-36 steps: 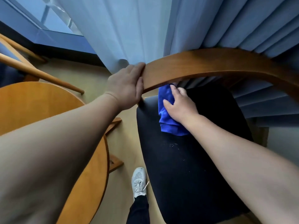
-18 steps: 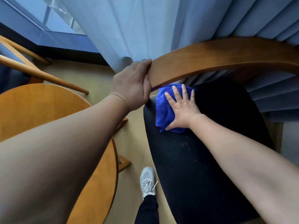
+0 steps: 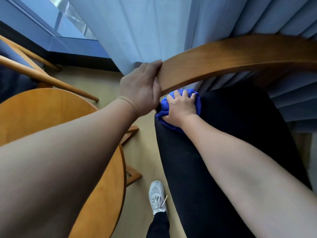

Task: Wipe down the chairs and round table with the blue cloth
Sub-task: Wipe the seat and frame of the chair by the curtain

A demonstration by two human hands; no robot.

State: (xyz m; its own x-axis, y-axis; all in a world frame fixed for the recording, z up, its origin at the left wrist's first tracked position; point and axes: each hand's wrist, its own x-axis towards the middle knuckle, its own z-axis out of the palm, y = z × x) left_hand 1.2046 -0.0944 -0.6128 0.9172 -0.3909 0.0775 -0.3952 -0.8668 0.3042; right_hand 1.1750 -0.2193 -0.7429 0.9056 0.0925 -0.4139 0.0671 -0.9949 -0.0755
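Observation:
A chair with a black seat (image 3: 240, 134) and a curved wooden backrest (image 3: 240, 55) stands in front of me. My left hand (image 3: 140, 88) grips the left end of the backrest. My right hand (image 3: 181, 107) lies on the bunched blue cloth (image 3: 198, 102) at the seat's back left corner, its fingers curled into the fabric. The round wooden table (image 3: 51, 109) is at the left, partly hidden by my left forearm.
Pale curtains (image 3: 154, 28) hang just behind the chair, with a window (image 3: 65, 16) at the upper left. A second wooden chair (image 3: 34, 73) stands beyond the table. My shoe (image 3: 157, 196) is on the beige floor between table and chair.
My right hand's fingers, spread flat on the cloth half a second ago, now curl into it and bunch it up at the seat's back corner. The left hand keeps its grip.

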